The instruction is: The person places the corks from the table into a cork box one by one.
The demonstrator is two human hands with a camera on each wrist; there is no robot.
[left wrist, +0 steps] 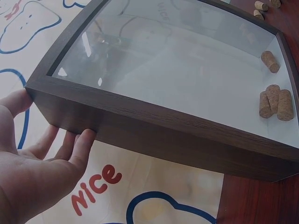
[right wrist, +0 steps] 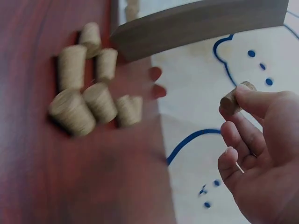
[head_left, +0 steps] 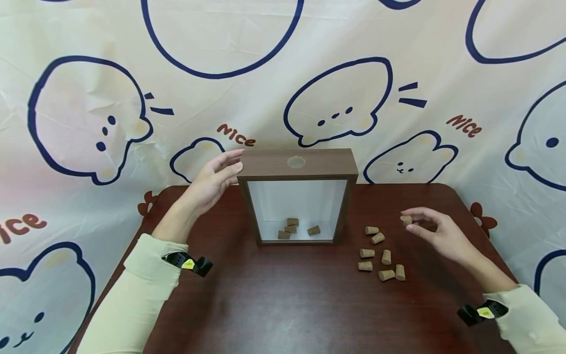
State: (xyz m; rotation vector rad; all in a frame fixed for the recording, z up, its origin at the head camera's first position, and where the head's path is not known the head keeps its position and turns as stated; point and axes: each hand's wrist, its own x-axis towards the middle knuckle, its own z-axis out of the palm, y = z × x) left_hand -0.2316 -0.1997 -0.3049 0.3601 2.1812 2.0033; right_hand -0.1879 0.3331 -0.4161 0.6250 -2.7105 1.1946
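A brown wood-framed display box (head_left: 299, 166) with a clear front and a round hole (head_left: 296, 162) in its top stands upright on the table. My left hand (head_left: 211, 183) holds its upper left corner, thumb at the front edge and fingers at the rear edge of the side panel (left wrist: 140, 135). Several corks (head_left: 291, 229) lie inside on the box's floor. Between thumb and fingers my right hand (head_left: 442, 236) pinches one cork (right wrist: 233, 100), raised to the right of the box. More loose corks (head_left: 386, 256) lie on the table between the box and this hand.
The dark red-brown table (head_left: 274, 300) ends at the back against a pale cloth (head_left: 256, 108) with blue cartoon outlines. A strapped camera (head_left: 194, 263) sits on the left wrist and another camera (head_left: 479, 312) on the right.
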